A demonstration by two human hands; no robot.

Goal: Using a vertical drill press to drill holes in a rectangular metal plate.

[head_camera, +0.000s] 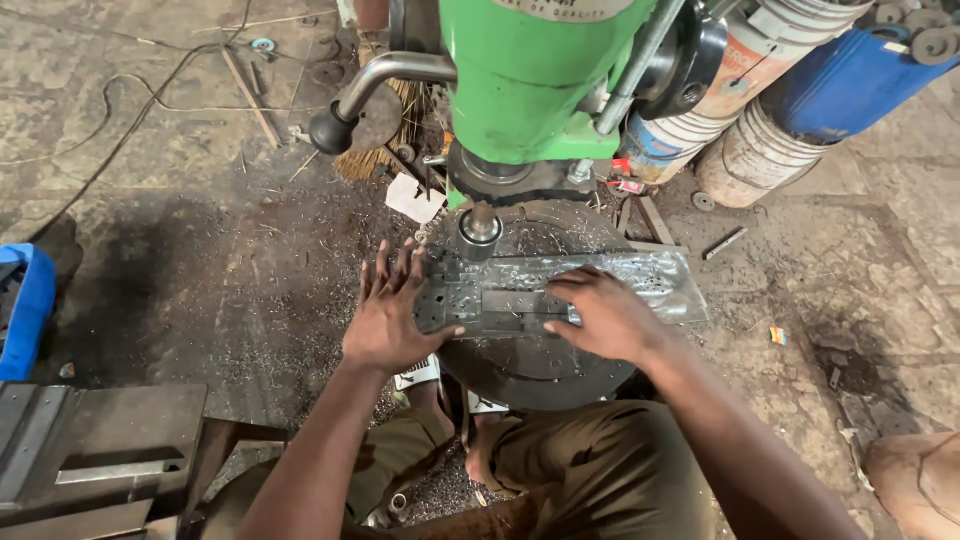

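A long grey metal plate [640,275] with several drilled holes lies across the round table [545,375] of a green drill press [530,75]. My left hand [388,310] rests flat with fingers spread on the plate's left end, the thumb on the plate. My right hand [605,312] presses down on the middle of the plate, fingers pointing left. The drill chuck [479,230] hangs just above the plate's upper left part, between my hands and nearer the left one. The bit's tip is hidden.
The press's feed lever with a black knob [330,128] sticks out to the left. Metal shavings cover the stone floor. Buckets [745,155] and a blue jerrycan [850,80] stand at the back right. A dark steel block [100,460] lies at lower left, a blue container [25,310] at the left edge.
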